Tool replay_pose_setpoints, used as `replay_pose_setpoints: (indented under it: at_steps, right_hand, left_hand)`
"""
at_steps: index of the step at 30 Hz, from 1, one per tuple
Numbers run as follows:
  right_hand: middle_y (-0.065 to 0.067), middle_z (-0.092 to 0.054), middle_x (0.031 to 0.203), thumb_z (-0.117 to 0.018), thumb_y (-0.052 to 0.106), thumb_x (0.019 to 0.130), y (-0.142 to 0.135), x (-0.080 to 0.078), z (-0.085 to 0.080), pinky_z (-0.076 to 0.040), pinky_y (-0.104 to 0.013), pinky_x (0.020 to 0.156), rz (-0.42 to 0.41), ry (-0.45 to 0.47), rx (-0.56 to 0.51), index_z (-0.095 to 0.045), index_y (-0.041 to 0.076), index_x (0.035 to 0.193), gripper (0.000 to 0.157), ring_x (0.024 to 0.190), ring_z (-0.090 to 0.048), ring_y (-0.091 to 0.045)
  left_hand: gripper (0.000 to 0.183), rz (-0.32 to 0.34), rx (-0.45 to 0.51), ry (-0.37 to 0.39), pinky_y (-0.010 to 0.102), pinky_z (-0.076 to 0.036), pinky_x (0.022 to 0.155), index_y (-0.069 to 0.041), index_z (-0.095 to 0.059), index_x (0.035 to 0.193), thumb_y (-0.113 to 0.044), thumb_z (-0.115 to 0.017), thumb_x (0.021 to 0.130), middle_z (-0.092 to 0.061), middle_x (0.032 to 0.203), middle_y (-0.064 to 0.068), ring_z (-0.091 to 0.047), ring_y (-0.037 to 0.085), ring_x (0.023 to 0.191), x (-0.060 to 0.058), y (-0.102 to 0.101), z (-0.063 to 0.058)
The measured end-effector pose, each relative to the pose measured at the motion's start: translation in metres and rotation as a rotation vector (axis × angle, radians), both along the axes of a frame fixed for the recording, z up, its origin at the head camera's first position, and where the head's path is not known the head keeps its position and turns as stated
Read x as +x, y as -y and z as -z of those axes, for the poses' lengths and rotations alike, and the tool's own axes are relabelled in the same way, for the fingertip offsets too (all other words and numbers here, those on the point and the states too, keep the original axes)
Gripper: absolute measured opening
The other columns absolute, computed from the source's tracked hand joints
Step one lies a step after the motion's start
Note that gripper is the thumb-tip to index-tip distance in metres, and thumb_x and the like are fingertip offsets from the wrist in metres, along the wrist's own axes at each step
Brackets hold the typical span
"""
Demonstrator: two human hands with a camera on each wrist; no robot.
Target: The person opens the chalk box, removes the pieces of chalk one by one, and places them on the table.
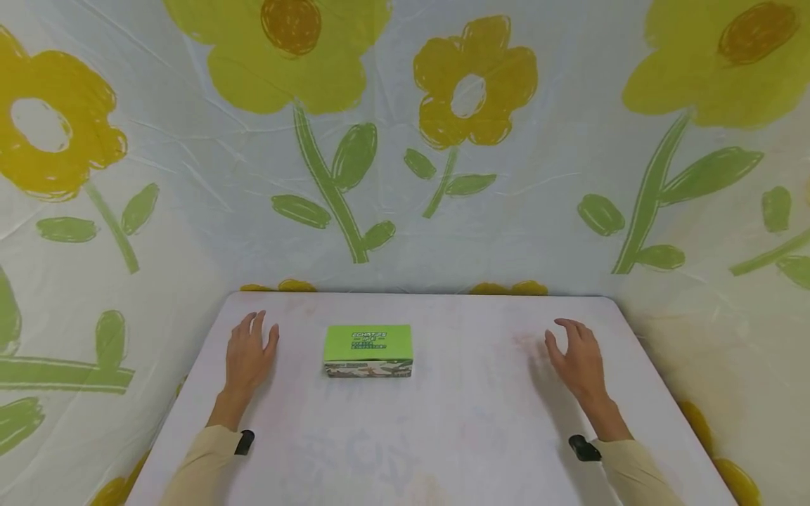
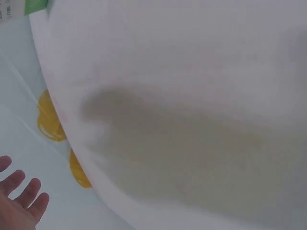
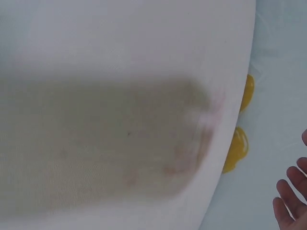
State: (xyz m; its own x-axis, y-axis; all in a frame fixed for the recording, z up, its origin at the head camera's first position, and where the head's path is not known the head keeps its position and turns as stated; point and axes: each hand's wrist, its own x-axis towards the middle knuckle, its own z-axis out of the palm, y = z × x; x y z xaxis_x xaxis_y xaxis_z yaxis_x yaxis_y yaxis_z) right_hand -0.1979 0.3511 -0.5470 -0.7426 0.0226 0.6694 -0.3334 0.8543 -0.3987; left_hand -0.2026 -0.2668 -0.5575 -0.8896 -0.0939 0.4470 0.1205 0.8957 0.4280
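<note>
A box with a bright green lid (image 1: 368, 343) and a patterned front side lies on the white table, left of the middle. To its left, my left hand (image 1: 248, 357) hovers over the tabletop with relaxed, spread fingers and nothing in them. My right hand (image 1: 577, 360) is held over the right part of the table, fingers loosely bent and holding nothing, well away from the box. In the left wrist view the fingers of the left hand (image 2: 21, 203) show at the lower left, and a green-and-white corner of the box (image 2: 34, 5) peeks in at the top left. The right hand (image 3: 292, 199) appears at the lower right of its wrist view.
The white table (image 1: 468, 436) has rounded far corners and faint stains. Behind it and at both sides hangs a pale cloth (image 1: 525, 232) printed with yellow flowers and green stems. Each hand casts a shadow on the tabletop.
</note>
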Motion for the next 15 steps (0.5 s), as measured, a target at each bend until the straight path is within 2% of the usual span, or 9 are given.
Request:
replay_pose_setpoints:
  at_steps: [4, 7, 11, 15]
  right_hand:
    - [-0.028, -0.066, 0.111, -0.069, 0.006, 0.095, 0.013, 0.002, -0.002, -0.045, -0.060, 0.091, 0.039, 0.124, -0.096, -0.064, -0.009, 0.117, 0.027, 0.104, -0.058, -0.046]
    - [-0.027, -0.066, 0.113, -0.067, 0.009, 0.098, 0.023, 0.001, -0.004, -0.045, -0.058, 0.093, 0.052, 0.178, -0.142, -0.064, -0.008, 0.119, 0.027, 0.105, -0.058, -0.042]
    - [-0.023, -0.067, 0.113, -0.066, 0.010, 0.099, 0.035, -0.001, -0.007, -0.046, -0.052, 0.093, 0.045, 0.188, -0.195, -0.064, -0.007, 0.119, 0.026, 0.106, -0.060, -0.038]
    - [-0.019, -0.069, 0.111, -0.067, 0.010, 0.099, 0.046, -0.003, -0.010, -0.047, -0.032, 0.093, 0.025, 0.173, -0.270, -0.066, -0.005, 0.116, 0.023, 0.104, -0.063, -0.034]
  left_hand:
    - [0.048, 0.010, 0.067, -0.014, 0.066, -0.042, 0.098, 0.009, -0.052, 0.138, -0.026, -0.054, 0.106, -0.053, 0.134, 0.032, -0.052, 0.052, 0.118, 0.000, -0.009, 0.000]
    - [0.048, 0.011, 0.109, 0.000, 0.064, -0.041, 0.101, 0.008, -0.053, 0.138, -0.028, -0.053, 0.107, -0.053, 0.135, 0.031, -0.051, 0.050, 0.120, 0.002, -0.015, -0.001]
    - [0.050, 0.008, 0.158, 0.040, 0.062, -0.040, 0.105, 0.006, -0.053, 0.139, -0.033, -0.049, 0.109, -0.053, 0.138, 0.030, -0.050, 0.047, 0.124, 0.004, -0.022, -0.004]
    - [0.052, -0.001, 0.209, 0.084, 0.060, -0.040, 0.106, 0.004, -0.052, 0.141, -0.037, -0.045, 0.110, -0.053, 0.140, 0.027, -0.050, 0.045, 0.126, 0.005, -0.031, -0.005]
